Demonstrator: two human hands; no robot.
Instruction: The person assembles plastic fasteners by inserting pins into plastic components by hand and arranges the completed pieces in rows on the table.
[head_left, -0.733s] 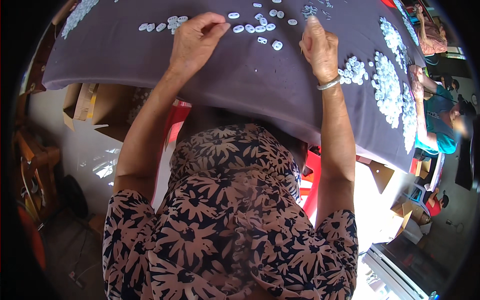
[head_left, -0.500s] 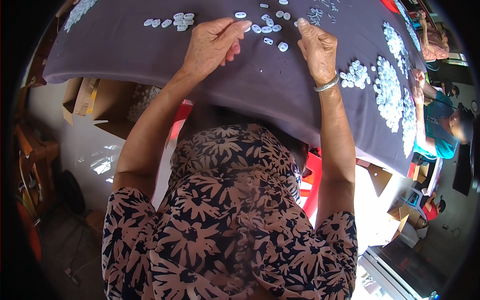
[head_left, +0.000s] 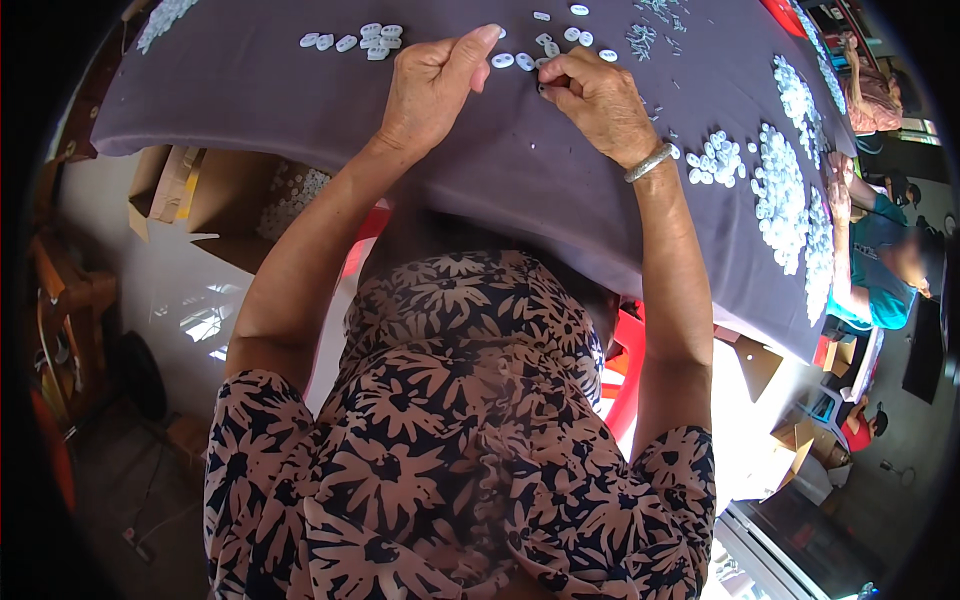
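Note:
Small white oval plastic pieces with dark openings (head_left: pixel 502 61) lie loosely between my hands on the dark cloth-covered table (head_left: pixel 480 180). My left hand (head_left: pixel 435 90) is closed above the cloth, thumb pressed along the curled fingers; whatever it may grip is hidden. A white piece shows just past its thumb tip. My right hand (head_left: pixel 600 105), with a silver bangle at the wrist, pinches low over the loose ovals. A tiny dark spot shows at its fingertips, too small to name. The palm covers the cloth beneath it.
A cluster of white pieces (head_left: pixel 378 42) sits left of my left hand. Small thin grey parts (head_left: pixel 640 42) are scattered beyond my right hand. Larger white heaps (head_left: pixel 780 195) spread rightward, where another person (head_left: pixel 880 260) sits. An open cardboard box (head_left: pixel 230 195) stands below the left edge.
My right hand has moved left and downward, now covering the spot where two loose ovals lay. My left hand stays nearly in place, its fingers drawn in more. The view has shifted slightly.

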